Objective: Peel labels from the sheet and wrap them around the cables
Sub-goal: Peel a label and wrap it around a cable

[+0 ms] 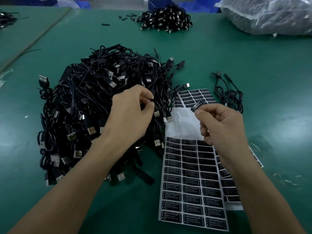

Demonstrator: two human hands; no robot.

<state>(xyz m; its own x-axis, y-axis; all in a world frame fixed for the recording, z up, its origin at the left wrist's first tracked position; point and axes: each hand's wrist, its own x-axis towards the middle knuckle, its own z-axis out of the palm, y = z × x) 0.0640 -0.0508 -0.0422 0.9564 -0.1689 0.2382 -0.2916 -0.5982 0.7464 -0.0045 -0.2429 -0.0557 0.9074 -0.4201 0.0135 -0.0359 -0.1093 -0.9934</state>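
Now | left hand [130, 114] over the USB cable pile [87, 115], fingertips pinching one black cable [152, 101] | right hand [221, 124] raised above the label sheet [190, 174], thumb and forefinger pinching a peeled label [197, 105]

2 hands [130, 114] [222, 125], 1 peeled label [198, 105]

A peeled black label [197, 105] sits above the partly stripped sheet [184, 122] — black USB cables [84, 102] heaped just left.

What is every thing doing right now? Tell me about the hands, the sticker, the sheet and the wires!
Left hand: pinches one cable.
Right hand: pinches the peeled label.
Label sheet: lies flat, top rows bare.
Cable pile: a tangled heap.
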